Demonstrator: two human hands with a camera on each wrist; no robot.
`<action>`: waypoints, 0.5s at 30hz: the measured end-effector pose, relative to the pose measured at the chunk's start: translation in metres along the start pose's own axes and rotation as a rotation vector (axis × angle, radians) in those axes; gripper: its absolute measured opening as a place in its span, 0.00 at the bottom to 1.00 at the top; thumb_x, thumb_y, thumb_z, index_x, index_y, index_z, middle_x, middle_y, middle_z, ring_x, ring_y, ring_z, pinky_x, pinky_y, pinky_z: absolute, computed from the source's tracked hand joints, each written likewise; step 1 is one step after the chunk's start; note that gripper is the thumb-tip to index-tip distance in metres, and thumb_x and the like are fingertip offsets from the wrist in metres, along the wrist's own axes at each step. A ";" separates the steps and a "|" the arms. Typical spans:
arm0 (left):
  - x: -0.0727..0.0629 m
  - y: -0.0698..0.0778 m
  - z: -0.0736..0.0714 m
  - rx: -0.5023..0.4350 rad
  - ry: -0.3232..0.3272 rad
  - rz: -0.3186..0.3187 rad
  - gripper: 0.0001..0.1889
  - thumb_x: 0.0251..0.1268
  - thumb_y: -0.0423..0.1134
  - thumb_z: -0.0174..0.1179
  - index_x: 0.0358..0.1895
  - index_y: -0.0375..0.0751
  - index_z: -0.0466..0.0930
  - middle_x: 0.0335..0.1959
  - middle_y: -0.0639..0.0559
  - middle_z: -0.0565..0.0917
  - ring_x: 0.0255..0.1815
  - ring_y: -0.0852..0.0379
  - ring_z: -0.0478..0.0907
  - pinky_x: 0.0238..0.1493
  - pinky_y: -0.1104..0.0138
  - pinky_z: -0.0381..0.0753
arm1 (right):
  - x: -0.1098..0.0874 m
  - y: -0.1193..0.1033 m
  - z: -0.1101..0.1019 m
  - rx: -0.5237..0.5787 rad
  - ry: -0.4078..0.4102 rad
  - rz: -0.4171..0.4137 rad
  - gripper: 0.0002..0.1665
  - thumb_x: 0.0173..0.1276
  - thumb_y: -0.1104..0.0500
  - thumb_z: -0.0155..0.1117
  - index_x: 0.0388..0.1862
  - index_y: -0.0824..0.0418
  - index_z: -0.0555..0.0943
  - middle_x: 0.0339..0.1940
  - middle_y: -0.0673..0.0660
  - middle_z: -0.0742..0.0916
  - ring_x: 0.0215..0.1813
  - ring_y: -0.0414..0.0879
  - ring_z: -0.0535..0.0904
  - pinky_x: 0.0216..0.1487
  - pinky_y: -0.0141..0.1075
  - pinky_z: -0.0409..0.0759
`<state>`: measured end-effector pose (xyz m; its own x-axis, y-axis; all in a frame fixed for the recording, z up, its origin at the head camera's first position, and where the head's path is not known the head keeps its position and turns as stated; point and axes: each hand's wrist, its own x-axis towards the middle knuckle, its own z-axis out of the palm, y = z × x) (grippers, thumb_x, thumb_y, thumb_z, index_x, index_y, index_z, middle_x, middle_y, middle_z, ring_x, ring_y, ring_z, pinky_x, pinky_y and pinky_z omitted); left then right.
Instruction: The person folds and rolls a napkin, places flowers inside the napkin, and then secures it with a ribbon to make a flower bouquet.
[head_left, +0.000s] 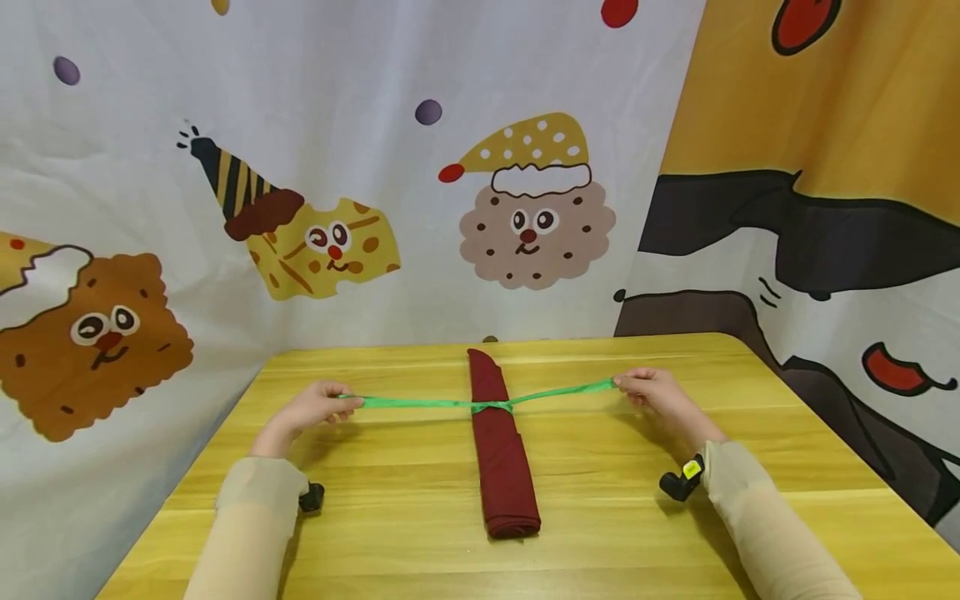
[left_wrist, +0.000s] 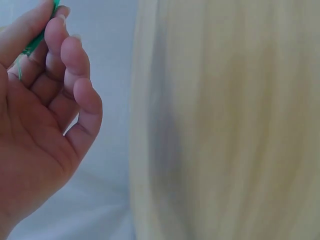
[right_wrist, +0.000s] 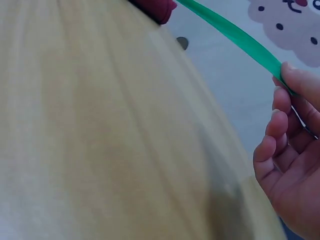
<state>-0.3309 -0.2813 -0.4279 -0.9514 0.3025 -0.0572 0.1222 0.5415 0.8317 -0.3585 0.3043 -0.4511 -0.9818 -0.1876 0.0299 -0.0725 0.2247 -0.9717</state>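
Note:
A dark red rolled cloth [head_left: 508, 475] lies lengthwise on the table, its thicker rolled end toward me and its narrower end pointing away. Around its upper part runs a green ribbon [head_left: 412, 403], crossed over the cloth and stretched out to both sides. My left hand [head_left: 318, 406] pinches one end between thumb and forefinger; a bit of green shows there in the left wrist view. The other end of the ribbon [right_wrist: 235, 34] is pinched by my right hand [head_left: 654, 392], whose remaining fingers curl loosely. Both hands are raised a little over the wood.
The yellow wood-grain table [head_left: 615, 533] reaches back to a hanging curtain [head_left: 420, 308] printed with cartoon biscuits and cheese. A small black camera [head_left: 681, 480] is strapped to the right wrist, and another [head_left: 312, 497] to the left.

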 end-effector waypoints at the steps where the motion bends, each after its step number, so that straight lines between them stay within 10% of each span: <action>1: -0.001 0.001 -0.002 0.012 0.001 0.006 0.19 0.70 0.45 0.59 0.37 0.27 0.78 0.32 0.37 0.79 0.36 0.40 0.74 0.40 0.53 0.74 | 0.000 -0.002 -0.001 -0.018 0.001 -0.007 0.11 0.70 0.57 0.63 0.36 0.65 0.83 0.29 0.55 0.80 0.27 0.43 0.71 0.34 0.37 0.75; 15: -0.008 0.023 -0.018 0.075 0.011 0.058 0.17 0.69 0.45 0.60 0.31 0.31 0.77 0.25 0.46 0.76 0.29 0.48 0.69 0.38 0.56 0.71 | 0.007 -0.023 -0.004 -0.178 0.003 -0.076 0.17 0.69 0.56 0.65 0.42 0.72 0.82 0.28 0.52 0.82 0.29 0.42 0.73 0.41 0.44 0.76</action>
<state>-0.3258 -0.2854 -0.3985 -0.9451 0.3269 -0.0038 0.1976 0.5804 0.7900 -0.3644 0.3013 -0.4273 -0.9729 -0.2074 0.1026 -0.1760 0.3752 -0.9101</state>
